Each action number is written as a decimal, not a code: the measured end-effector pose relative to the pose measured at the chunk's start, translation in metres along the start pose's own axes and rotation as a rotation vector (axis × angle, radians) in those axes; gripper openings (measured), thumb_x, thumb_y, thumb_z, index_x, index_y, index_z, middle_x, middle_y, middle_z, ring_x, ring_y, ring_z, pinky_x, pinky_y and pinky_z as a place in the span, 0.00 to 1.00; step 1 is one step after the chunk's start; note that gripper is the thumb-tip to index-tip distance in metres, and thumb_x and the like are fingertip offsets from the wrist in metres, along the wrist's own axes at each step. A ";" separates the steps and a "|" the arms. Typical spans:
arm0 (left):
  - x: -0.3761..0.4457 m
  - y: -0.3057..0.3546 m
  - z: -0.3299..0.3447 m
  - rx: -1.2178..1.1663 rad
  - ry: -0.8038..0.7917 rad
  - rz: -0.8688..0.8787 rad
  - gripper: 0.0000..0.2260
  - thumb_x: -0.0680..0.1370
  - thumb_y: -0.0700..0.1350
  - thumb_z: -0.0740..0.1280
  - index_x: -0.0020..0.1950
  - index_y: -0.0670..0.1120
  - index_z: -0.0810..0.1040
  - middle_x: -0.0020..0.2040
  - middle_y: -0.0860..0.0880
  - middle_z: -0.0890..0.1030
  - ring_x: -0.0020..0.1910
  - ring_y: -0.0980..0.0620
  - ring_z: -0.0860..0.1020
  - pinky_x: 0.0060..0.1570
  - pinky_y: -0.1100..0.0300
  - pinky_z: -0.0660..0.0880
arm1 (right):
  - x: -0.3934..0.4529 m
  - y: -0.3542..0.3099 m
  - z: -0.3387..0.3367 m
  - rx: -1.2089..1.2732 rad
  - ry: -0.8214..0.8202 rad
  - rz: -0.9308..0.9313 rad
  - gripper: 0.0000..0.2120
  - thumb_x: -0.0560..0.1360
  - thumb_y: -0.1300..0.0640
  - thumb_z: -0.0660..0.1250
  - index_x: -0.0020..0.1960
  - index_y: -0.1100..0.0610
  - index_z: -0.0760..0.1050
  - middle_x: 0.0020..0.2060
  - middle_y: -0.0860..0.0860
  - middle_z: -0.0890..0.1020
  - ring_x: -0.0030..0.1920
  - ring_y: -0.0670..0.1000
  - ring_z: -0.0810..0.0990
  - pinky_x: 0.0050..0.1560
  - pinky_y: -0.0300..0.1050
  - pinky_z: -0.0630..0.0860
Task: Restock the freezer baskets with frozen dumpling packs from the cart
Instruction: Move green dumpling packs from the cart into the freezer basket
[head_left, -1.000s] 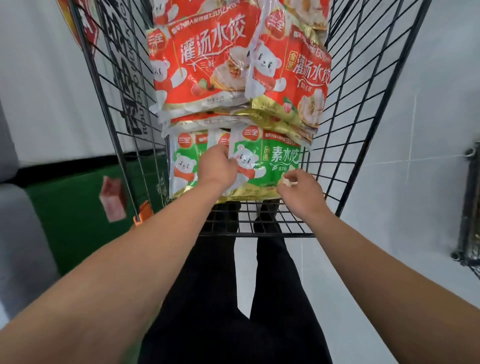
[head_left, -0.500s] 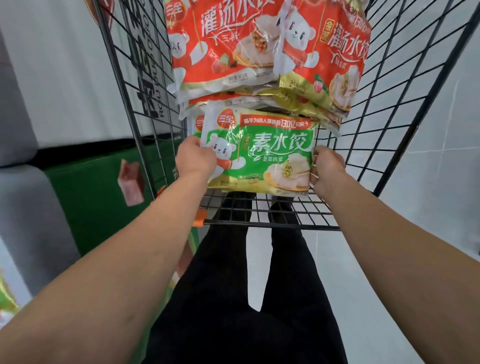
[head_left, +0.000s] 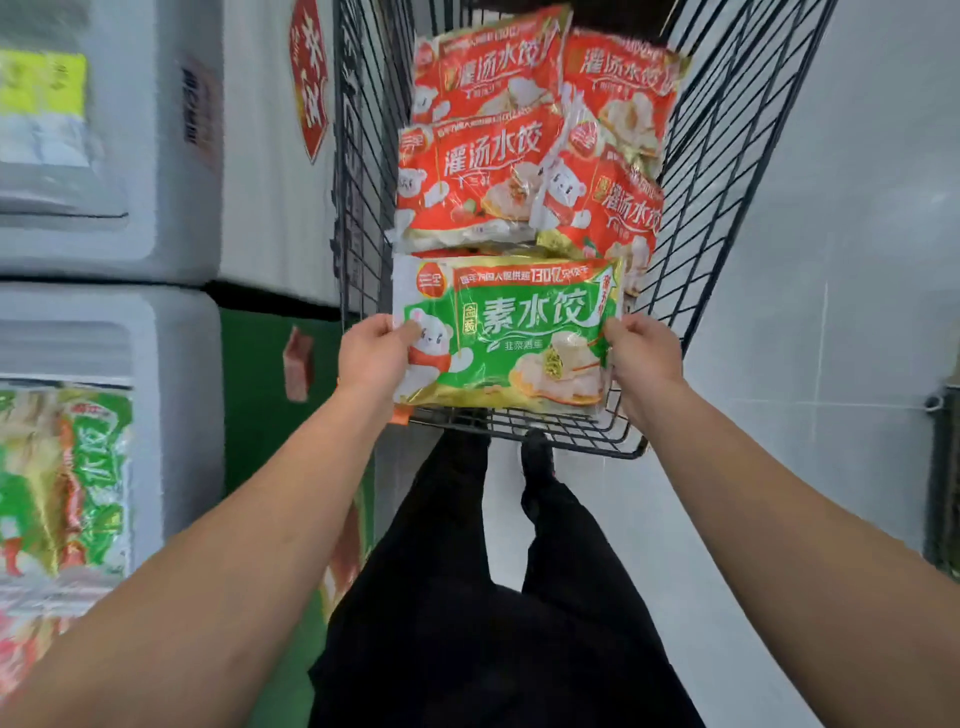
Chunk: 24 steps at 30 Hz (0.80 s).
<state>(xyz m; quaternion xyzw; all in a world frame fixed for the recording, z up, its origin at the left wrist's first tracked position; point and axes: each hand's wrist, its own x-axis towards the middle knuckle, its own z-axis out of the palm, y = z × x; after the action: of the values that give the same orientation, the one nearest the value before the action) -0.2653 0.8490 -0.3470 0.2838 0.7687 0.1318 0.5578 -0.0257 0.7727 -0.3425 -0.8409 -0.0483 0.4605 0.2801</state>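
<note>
Both hands, left hand (head_left: 371, 358) and right hand (head_left: 641, 358), now grip the green pack (head_left: 506, 332), lifted clear at the cart (head_left: 727, 156) rim. It looks ready to carry to the freezer (head_left: 171, 364), left of the cart.

left hand (head_left: 375, 358), right hand (head_left: 641, 358), fingers curled, gripping
</note>
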 end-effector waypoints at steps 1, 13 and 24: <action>-0.008 0.004 -0.004 -0.041 -0.008 0.007 0.06 0.77 0.42 0.71 0.40 0.46 0.79 0.42 0.46 0.85 0.43 0.45 0.85 0.45 0.50 0.82 | -0.003 -0.004 -0.006 -0.014 -0.012 -0.036 0.12 0.78 0.58 0.65 0.36 0.55 0.76 0.38 0.54 0.83 0.41 0.55 0.81 0.46 0.52 0.78; -0.160 -0.033 -0.074 -0.431 0.082 0.180 0.08 0.77 0.37 0.70 0.38 0.43 0.76 0.45 0.38 0.85 0.46 0.39 0.84 0.52 0.41 0.81 | -0.088 -0.041 -0.062 -0.088 -0.316 -0.445 0.09 0.75 0.55 0.67 0.37 0.53 0.81 0.47 0.59 0.85 0.54 0.63 0.82 0.60 0.63 0.78; -0.252 -0.129 -0.197 -0.734 0.358 0.247 0.10 0.77 0.40 0.71 0.35 0.46 0.81 0.39 0.46 0.85 0.43 0.45 0.84 0.43 0.48 0.81 | -0.229 -0.053 0.033 -0.280 -0.594 -0.695 0.07 0.73 0.53 0.69 0.40 0.55 0.82 0.45 0.55 0.86 0.49 0.57 0.83 0.56 0.57 0.80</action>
<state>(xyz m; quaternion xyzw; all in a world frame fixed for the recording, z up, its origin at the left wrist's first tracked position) -0.4314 0.6210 -0.1496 0.1291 0.7157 0.5099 0.4595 -0.1734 0.7536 -0.1577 -0.6367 -0.4661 0.5492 0.2753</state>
